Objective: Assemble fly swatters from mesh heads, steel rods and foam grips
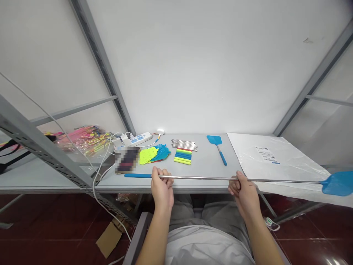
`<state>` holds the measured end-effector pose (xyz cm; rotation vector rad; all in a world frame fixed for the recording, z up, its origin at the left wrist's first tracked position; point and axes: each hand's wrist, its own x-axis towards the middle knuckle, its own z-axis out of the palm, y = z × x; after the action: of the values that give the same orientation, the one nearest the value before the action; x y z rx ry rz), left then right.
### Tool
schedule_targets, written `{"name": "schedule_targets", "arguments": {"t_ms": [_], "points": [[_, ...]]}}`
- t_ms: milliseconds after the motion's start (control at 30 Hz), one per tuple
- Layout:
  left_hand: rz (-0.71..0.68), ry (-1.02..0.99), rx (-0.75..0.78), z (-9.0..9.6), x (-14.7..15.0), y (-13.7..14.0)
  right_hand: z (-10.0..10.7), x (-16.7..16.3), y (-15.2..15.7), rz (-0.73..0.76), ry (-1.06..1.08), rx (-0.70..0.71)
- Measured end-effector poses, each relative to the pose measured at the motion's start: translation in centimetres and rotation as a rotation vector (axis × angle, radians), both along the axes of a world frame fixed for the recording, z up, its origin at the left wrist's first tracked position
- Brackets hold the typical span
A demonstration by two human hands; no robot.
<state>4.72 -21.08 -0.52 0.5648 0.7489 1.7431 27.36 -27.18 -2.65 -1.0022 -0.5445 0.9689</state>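
A blue fly swatter [204,178] with a long, extended metal rod lies level across both hands above the table's front edge. My left hand [162,187] is closed round the rod beside the blue grip. Farther along, my right hand [244,189] pinches the rod, and the blue paddle sticks out to the far right. Behind the rod lies a second, shortened blue fly swatter [217,147]. Several loose metal rods [184,144] sit in a row behind a row of yellow, blue and red handle grips [182,156]. Yellow and blue swatter heads [149,155] are stacked to their left.
A pixelated flat object [127,160] and a power strip [138,139] with white cables are at the left. Plastic-wrapped colourful items [85,141] lie beyond the grey shelf post [55,147]. A white plastic bag [264,154] covers the table's right side. Cardboard [109,239] is on the floor.
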Motion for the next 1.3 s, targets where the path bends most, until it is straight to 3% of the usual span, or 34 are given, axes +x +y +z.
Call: {"name": "schedule_targets", "arguments": {"t_ms": [200,333,467,633,933,1300], "points": [[-0.056,0.022,-0.005,-0.6,2.9,-1.5,-0.9,-2.4,0.0,0.102,0.015,-0.009],[-0.085,0.032,-0.015,-0.9,3.2,-1.7,-1.0,-2.2,-0.1,0.039,-0.045,-0.014],[-0.02,0.021,-0.021,-0.7,1.8,-0.9,-0.7,-2.0,-0.6,0.027,-0.153,-0.007],[0.032,0.013,-0.012,-0.1,0.2,-0.1,-0.6,-2.3,-0.7,0.09,-0.134,-0.014],[0.175,0.03,0.0,0.6,-3.3,1.3,-0.5,-1.9,-0.3,0.048,-0.081,-0.027],[0.276,0.05,-0.01,0.4,-5.7,2.3,-0.3,2.3,0.3,-0.174,0.006,0.007]]}}
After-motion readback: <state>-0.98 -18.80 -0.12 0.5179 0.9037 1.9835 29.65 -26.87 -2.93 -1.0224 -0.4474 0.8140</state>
